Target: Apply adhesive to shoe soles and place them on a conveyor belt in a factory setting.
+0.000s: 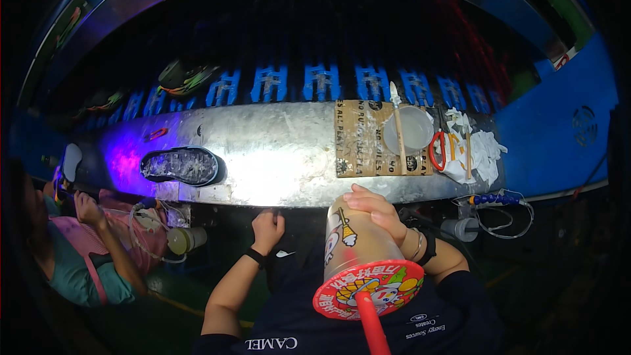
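Note:
My right hand (380, 213) is wrapped round a tall drink cup (355, 240) filled with a pale brown drink. The cup is tilted close to my chest, its red printed film lid facing me. A thick red straw (373, 319) sticks out of the lid toward the lower edge. Just below the bench's front edge, my left hand (267, 231) is curled into a loose fist, with nothing visible in it. A dark shoe sole (181, 165) lies on the metal bench (289, 135), ahead and to the left of that fist.
Cardboard (355, 141) on the bench bears a translucent tub (417, 129) and a brush (398, 128). Red-handled scissors (436, 149) and crumpled tissue (486, 154) lie beside it. Blue holders (322, 83) line the far side. A co-worker (79, 243) sits left, near a hanging cup (186, 240).

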A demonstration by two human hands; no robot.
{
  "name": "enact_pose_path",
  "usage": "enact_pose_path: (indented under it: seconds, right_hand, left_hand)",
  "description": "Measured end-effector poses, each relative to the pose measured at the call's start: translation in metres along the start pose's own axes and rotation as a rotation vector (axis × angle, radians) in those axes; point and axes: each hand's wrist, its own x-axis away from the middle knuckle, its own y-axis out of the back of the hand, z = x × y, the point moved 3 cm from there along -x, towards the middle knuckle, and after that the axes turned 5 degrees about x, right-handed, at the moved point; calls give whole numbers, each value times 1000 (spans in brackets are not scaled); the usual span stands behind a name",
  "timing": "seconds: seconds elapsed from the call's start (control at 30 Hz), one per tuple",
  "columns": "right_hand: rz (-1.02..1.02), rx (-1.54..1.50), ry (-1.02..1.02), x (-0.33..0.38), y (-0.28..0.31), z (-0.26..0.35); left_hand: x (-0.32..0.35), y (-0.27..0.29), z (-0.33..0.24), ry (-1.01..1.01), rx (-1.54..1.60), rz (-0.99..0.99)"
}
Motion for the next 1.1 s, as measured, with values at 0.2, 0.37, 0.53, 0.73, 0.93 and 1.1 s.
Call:
enact_pose_path:
  seconds: [0.2, 0.37, 0.53, 0.73, 0.93, 1.1]
  right_hand:
    - [-20, -51, -26, 4, -5, -3]
    - [-65, -62, -64, 4, -7, -4]
    - [-54, -107, -110, 4, -7, -4]
    - [-16, -142, -252, 8, -8, -8]
    - [169, 47, -503, 40, -18, -36]
    - [-106, 158, -657, 3, 1, -26]
  left_hand:
    - [1, -1, 0, 13, 0, 7]
    - [0, -1, 1, 18, 5, -2]
    - [0, 0, 0, 4, 5, -6]
    - [0, 2, 1, 45, 2, 27]
    - [2, -4, 7, 10, -22, 27]
    - [0, -1, -1, 31, -1, -7]
